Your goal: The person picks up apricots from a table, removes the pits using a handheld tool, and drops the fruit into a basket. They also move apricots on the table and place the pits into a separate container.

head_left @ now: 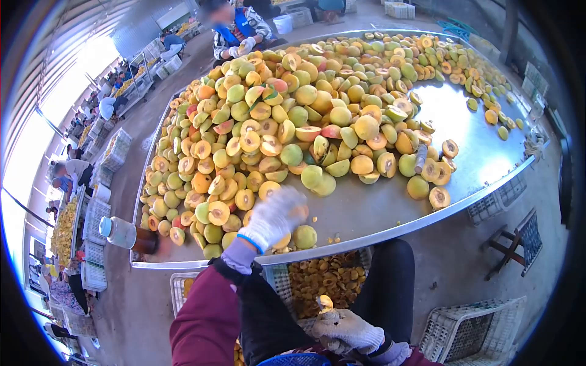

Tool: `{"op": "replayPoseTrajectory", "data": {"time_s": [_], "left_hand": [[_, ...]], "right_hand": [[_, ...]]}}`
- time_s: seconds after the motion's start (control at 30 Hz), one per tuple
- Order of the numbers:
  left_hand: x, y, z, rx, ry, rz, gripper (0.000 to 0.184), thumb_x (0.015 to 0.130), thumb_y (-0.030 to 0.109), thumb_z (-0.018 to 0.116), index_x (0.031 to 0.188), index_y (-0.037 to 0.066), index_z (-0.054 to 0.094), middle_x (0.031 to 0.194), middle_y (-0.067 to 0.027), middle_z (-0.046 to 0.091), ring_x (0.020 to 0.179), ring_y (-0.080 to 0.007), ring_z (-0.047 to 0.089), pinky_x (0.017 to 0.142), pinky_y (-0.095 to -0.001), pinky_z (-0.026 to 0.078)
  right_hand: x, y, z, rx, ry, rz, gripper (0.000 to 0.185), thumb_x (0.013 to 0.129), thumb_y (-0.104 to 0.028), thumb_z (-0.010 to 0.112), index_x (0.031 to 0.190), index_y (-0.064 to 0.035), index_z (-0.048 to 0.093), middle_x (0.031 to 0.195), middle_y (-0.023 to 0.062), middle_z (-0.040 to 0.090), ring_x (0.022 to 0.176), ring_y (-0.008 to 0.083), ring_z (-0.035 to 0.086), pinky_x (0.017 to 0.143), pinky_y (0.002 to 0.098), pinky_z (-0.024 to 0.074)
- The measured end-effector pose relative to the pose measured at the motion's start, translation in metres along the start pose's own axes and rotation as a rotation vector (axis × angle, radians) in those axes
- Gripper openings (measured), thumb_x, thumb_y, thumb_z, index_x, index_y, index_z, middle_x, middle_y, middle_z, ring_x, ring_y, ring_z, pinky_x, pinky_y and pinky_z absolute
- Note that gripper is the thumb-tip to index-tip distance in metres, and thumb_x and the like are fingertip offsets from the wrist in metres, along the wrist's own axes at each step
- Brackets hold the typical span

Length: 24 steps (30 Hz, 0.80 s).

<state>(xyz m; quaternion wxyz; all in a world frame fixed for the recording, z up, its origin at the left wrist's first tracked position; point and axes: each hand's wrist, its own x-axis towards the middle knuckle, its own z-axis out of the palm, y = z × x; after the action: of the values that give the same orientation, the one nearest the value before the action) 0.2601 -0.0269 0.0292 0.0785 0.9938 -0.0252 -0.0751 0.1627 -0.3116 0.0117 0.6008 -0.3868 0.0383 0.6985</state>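
Halved yellow-green peaches (250, 143), many with pits showing, are heaped across a metal table (390, 207). My left hand (274, 216), in a white knit glove with a blue band at the wrist, reaches over the near edge of the heap. Motion smears its fingers, and a peach half shows beside them. Above my lap, my right hand (348, 329) is closed in a similar glove. A small yellow-brown piece of peach (325, 303) sticks up from its thumb side; whether a tool lies inside the fist is hidden. Below the table edge stands a crate with brownish fruit pieces (326, 280).
A jar of dark liquid (131, 235) stands at the table's left corner. A grey-brown cylindrical object (421, 158) lies among the peaches. An open crate (470, 332) and a stool (519, 244) are on the floor to the right. A co-worker (238, 30) is at the far side.
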Motion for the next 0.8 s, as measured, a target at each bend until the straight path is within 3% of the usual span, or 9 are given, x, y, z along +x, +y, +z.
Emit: {"op": "replayPoseTrajectory", "data": {"time_s": [0.1, 0.2, 0.37, 0.43, 0.5, 0.57, 0.63, 0.7, 0.8], "left_hand": [[0.017, -0.05, 0.03, 0.018, 0.458, -0.281, 0.06, 0.083, 0.034, 0.068, 0.134, 0.011, 0.048, 0.135, -0.0164, 0.051, 0.126, -0.0323, 0.049, 0.103, -0.0429, 0.042], [0.03, -0.054, 0.021, -0.121, 0.132, -0.557, 0.06, 0.08, 0.033, 0.071, 0.131, 0.01, 0.049, 0.134, -0.0187, 0.051, 0.122, -0.0355, 0.052, 0.102, -0.0428, 0.043], [0.012, -0.051, 0.032, -0.238, 0.055, -0.491, 0.055, 0.078, 0.028, 0.072, 0.124, 0.008, 0.05, 0.126, -0.0177, 0.056, 0.113, -0.0352, 0.058, 0.098, -0.0407, 0.046], [-0.004, -0.045, 0.031, -0.502, 0.247, -0.31, 0.05, 0.081, 0.021, 0.07, 0.125, 0.01, 0.05, 0.12, -0.0119, 0.058, 0.102, -0.0269, 0.062, 0.089, -0.0364, 0.051], [-0.038, 0.005, -0.003, -1.511, 0.417, -0.409, 0.047, 0.084, 0.013, 0.067, 0.127, 0.012, 0.05, 0.116, -0.0063, 0.057, 0.096, -0.0185, 0.061, 0.082, -0.0305, 0.052], [-0.076, 0.04, -0.023, -1.786, 0.435, -0.23, 0.05, 0.085, 0.009, 0.067, 0.132, 0.012, 0.048, 0.119, -0.0046, 0.056, 0.096, -0.0169, 0.061, 0.078, -0.0288, 0.052], [-0.107, 0.078, -0.016, -1.835, 0.302, -0.092, 0.049, 0.085, 0.009, 0.068, 0.13, 0.009, 0.05, 0.12, -0.0067, 0.058, 0.099, -0.0186, 0.062, 0.083, -0.0304, 0.052], [-0.13, 0.083, -0.007, -0.772, 0.246, 0.276, 0.044, 0.084, 0.009, 0.068, 0.126, 0.006, 0.054, 0.118, -0.0078, 0.059, 0.104, -0.0198, 0.061, 0.089, -0.033, 0.051], [-0.144, 0.087, 0.018, -0.907, 0.308, -0.064, 0.041, 0.084, 0.011, 0.069, 0.122, 0.005, 0.056, 0.117, -0.0085, 0.06, 0.107, -0.0213, 0.06, 0.093, -0.0338, 0.048]], "right_hand": [[-0.008, -0.014, 0.01, -0.085, 0.054, 0.071, 0.016, 0.09, -0.025, 0.067, 0.085, -0.0126, 0.058, 0.062, -0.002, 0.053, 0.048, 0.0064, 0.047, 0.042, 0.02, 0.034], [-0.009, -0.012, 0.01, -0.092, 0.066, 0.013, 0.016, 0.091, -0.025, 0.065, 0.087, -0.0127, 0.056, 0.062, -0.0017, 0.053, 0.048, 0.0067, 0.047, 0.043, 0.0205, 0.0342], [-0.003, -0.001, 0.017, -0.13, 0.09, -0.096, 0.017, 0.091, -0.024, 0.064, 0.094, -0.0119, 0.053, 0.062, -0.0015, 0.052, 0.049, 0.0071, 0.047, 0.044, 0.0212, 0.0351], [-0.006, 0.0, 0.023, -0.221, 0.157, -0.162, 0.02, 0.088, -0.026, 0.065, 0.096, -0.0111, 0.054, 0.065, -0.0005, 0.056, 0.054, 0.0068, 0.051, 0.048, 0.022, 0.0403], [0.008, 0.016, 0.007, -0.768, 0.376, -0.22, 0.039, 0.084, -0.042, 0.062, 0.104, -0.0088, 0.054, 0.078, 0.01, 0.068, 0.069, 0.0278, 0.068, 0.065, 0.0384, 0.0529], [0.001, 0.009, 0.017, -0.905, 0.517, -0.248, 0.042, 0.085, -0.047, 0.06, 0.104, -0.0099, 0.055, 0.08, 0.0148, 0.068, 0.075, 0.0385, 0.067, 0.068, 0.046, 0.0525], [-0.002, 0.003, 0.027, -0.978, 0.571, -0.261, 0.041, 0.084, -0.047, 0.061, 0.103, -0.0109, 0.055, 0.08, 0.0153, 0.068, 0.076, 0.0385, 0.067, 0.068, 0.0465, 0.0525], [-0.002, 0.006, 0.029, -1.066, 0.622, -0.282, 0.04, 0.084, -0.047, 0.062, 0.103, -0.0119, 0.056, 0.08, 0.0157, 0.068, 0.076, 0.0386, 0.067, 0.068, 0.047, 0.0525], [-0.004, 0.015, 0.032, -1.049, 0.619, -0.352, 0.038, 0.084, -0.046, 0.063, 0.103, -0.0143, 0.055, 0.077, 0.015, 0.067, 0.074, 0.0363, 0.067, 0.066, 0.0465, 0.0523]]}}
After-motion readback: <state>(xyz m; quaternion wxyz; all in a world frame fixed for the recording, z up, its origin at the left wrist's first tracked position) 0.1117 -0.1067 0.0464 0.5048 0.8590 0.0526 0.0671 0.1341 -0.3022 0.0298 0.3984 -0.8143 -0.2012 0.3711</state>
